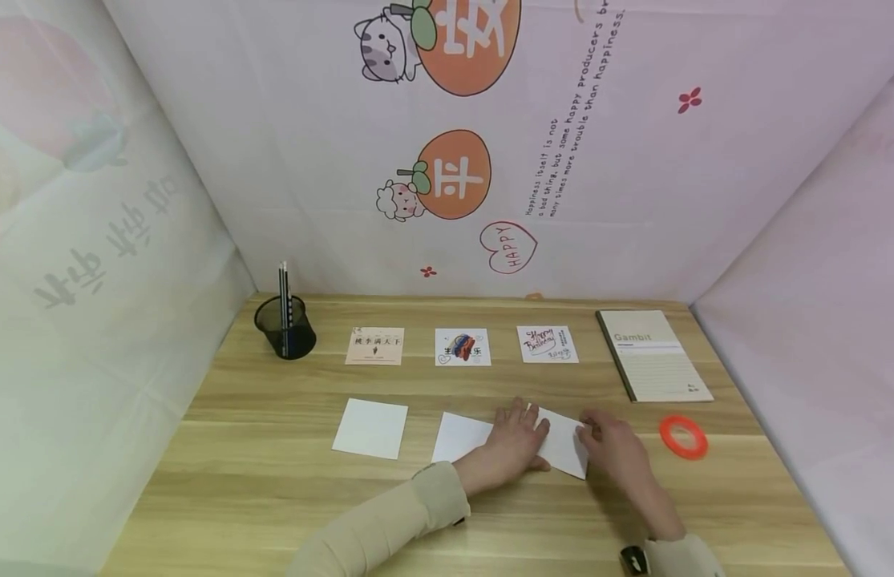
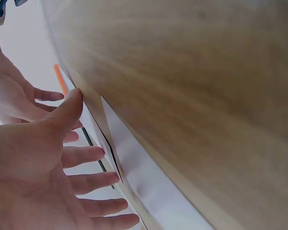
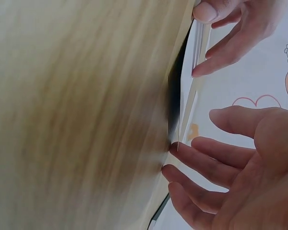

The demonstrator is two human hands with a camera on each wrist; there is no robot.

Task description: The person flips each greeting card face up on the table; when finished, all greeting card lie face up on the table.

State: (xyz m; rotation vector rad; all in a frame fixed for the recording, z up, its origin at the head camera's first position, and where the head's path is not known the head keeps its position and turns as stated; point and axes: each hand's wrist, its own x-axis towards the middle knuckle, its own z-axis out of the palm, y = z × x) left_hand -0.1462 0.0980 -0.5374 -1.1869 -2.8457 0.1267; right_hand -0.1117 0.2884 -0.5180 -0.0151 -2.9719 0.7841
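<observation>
A white square card [image 1: 560, 439] lies skewed on the wooden table, its right side slightly raised in the right wrist view. My left hand [image 1: 510, 441] rests on its left edge, fingers spread and straight. With fingertips at the card's right corner, my right hand [image 1: 618, 450] bends its fingers loosely; in the right wrist view its thumb [image 3: 235, 120] stands apart from the card. Partly hidden under my left wrist is another white card [image 1: 461, 437]. Farther left lies a third white card [image 1: 370, 429].
Behind are a pink printed card [image 1: 374, 346], a card with a colourful picture [image 1: 463, 347] and a Happy Birthday card [image 1: 548, 344]. A mesh pen cup [image 1: 285, 327] stands at left. A notebook [image 1: 654, 356] and a red tape roll [image 1: 683, 437] lie at right.
</observation>
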